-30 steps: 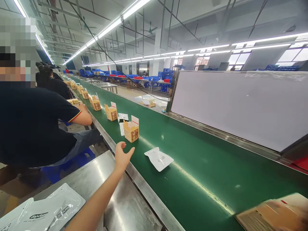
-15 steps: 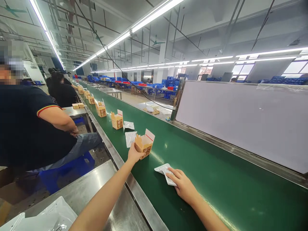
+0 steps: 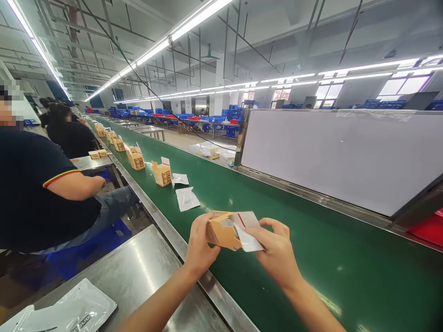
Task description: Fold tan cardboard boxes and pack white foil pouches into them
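My left hand [image 3: 200, 244] grips a small tan printed box [image 3: 221, 233], tipped on its side above the green conveyor belt [image 3: 311, 258]. The open end of the box faces right. My right hand [image 3: 278, 246] pinches a white packet [image 3: 249, 240] at that opening, its far end partly inside the box. Two more white packets, one nearer [image 3: 187, 198] and one farther [image 3: 180, 178], lie on the belt beyond my hands. Beside them stands an upright open box [image 3: 162, 173].
More open boxes [image 3: 135, 157] line the belt's left side. White pouches [image 3: 79, 309] lie on the metal table [image 3: 138, 258] at lower left. A seated person [image 3: 38, 193] is at the left. A pale panel [image 3: 328, 161] rises along the belt's far edge.
My left hand has lifted the box off the belt and tipped it. My right hand has raised the packet from the belt to the box's opening. The view has shifted slightly right.
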`<state>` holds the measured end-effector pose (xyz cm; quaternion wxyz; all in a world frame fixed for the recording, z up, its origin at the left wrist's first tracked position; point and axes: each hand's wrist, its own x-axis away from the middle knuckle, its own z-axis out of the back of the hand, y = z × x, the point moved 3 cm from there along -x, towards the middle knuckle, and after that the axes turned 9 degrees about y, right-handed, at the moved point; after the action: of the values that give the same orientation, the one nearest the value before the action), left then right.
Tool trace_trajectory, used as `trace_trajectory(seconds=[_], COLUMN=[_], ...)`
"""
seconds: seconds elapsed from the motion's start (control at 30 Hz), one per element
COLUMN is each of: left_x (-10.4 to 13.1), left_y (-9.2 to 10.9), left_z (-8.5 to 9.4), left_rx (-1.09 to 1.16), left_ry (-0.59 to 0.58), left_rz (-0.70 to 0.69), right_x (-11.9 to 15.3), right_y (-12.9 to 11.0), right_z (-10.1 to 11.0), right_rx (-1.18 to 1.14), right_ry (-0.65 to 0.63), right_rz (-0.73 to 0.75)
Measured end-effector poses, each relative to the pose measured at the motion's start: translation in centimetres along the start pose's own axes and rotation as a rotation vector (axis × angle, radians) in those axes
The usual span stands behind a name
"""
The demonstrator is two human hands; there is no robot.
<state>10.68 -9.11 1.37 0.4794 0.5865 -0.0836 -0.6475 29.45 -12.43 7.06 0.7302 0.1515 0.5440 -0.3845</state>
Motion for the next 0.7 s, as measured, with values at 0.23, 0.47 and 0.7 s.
trace_trajectory(seconds=[0.23, 0.47, 0.7], left_x=[2.3, 4.2, 6.3], left_y=[2.7, 4.3, 4.3], left_z=[-1.8, -3.6, -6.3], left_rx=[-0.070, 0.042, -0.056], left_ry=[-0.104, -0.186, -0.308], left_rz=[-0.104, 0.001, 0.042], right_x=[1.9, 2.9, 6.4], right_y=[-3.7, 0.1, 5.7], right_z=[0.8, 2.7, 2.0], right_rx=[0.432, -0.068, -0.208], right_ry=[-0.168, -0.569, -0.539], right_rz=[0.076, -0.078, -0.382])
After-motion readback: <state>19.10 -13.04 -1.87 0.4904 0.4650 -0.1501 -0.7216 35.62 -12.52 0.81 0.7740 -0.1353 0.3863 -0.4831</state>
